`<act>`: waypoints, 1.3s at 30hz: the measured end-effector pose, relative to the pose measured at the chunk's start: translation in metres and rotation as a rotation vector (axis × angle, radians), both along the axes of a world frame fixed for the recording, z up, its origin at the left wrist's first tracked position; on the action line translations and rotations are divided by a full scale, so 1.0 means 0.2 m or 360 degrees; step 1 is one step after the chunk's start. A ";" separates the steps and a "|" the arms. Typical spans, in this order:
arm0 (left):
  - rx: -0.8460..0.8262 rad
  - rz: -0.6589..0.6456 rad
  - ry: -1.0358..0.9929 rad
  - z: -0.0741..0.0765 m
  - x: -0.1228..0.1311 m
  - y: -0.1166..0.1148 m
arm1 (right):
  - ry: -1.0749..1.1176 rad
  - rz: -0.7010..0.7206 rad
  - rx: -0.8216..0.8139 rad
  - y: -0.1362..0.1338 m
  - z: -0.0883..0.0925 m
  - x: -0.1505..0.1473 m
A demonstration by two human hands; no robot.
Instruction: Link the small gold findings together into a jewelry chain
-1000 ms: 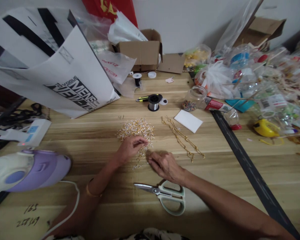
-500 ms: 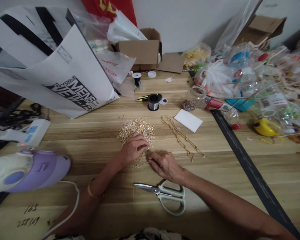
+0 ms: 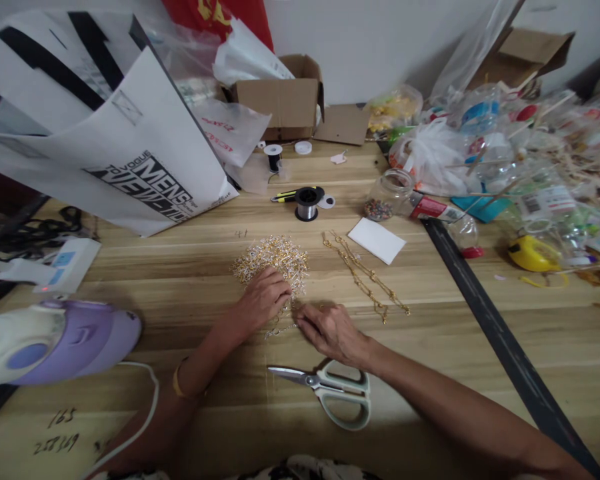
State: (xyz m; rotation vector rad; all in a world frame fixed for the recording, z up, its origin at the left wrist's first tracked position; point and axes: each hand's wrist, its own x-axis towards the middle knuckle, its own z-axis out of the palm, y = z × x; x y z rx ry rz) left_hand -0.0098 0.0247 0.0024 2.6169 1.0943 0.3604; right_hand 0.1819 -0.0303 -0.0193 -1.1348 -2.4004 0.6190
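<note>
My left hand (image 3: pixel 266 297) is closed at the near edge of a pile of small gold and silver pieces (image 3: pixel 275 257); what its fingers pinch is too small to name. Just to its right, my right hand (image 3: pixel 330 330) is closed, its fingertips on the end of a thin silver chain (image 3: pixel 279 331) that lies on the table. Scissors (image 3: pixel 325 387) with pale handles lie below both hands, blades slightly apart. Two gold chains (image 3: pixel 363 273) lie to the right of the pile.
Behind the pile are a wire spool (image 3: pixel 307 205) and a cutter (image 3: pixel 286 195). A white card (image 3: pixel 377 241) and a bead jar (image 3: pixel 387 195) stand right. At left are a paper bag (image 3: pixel 145 147), a power strip (image 3: pixel 69 265) and a purple-white appliance (image 3: pixel 75 340).
My left hand has shifted slightly left, and its fingers have drawn in from above my right hand's fingertips. My right hand has stayed in place.
</note>
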 end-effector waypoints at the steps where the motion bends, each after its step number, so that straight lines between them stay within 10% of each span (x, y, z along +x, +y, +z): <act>1: 0.0007 -0.0001 0.0004 0.00 0.00 0.00 | -0.0003 0.0000 -0.0003 0.00 0.00 0.00; 39: -0.0100 0.0056 -0.0131 0.02 -0.05 0.02 | -0.0020 0.0013 0.0007 0.00 -0.01 0.00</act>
